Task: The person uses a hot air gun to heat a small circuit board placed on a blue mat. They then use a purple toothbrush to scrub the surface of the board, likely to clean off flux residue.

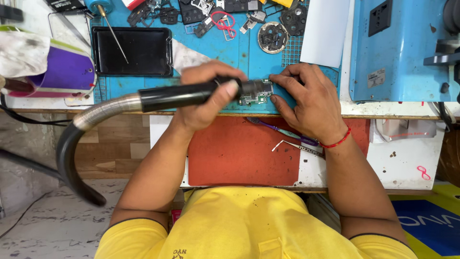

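Observation:
My left hand [207, 96] is wrapped around the black handle of a hot-air tool [177, 96], whose metal-sleeved hose [103, 111] curves down off the bench to the left. The tool's nozzle points right at a small green circuit board [256, 98] lying on the blue work mat [225, 48]. My right hand [306, 98] rests on the mat with its fingertips pressing the board's right edge. A red thread circles that wrist.
A black tray [132, 50] with a thin probe across it sits at the back left. Several black phone parts [191, 14] and a round part [272, 37] lie along the back. Blue equipment [397, 48] stands right. Tweezers [299, 147] and a purple brush [282, 130] lie on the red pad [239, 153].

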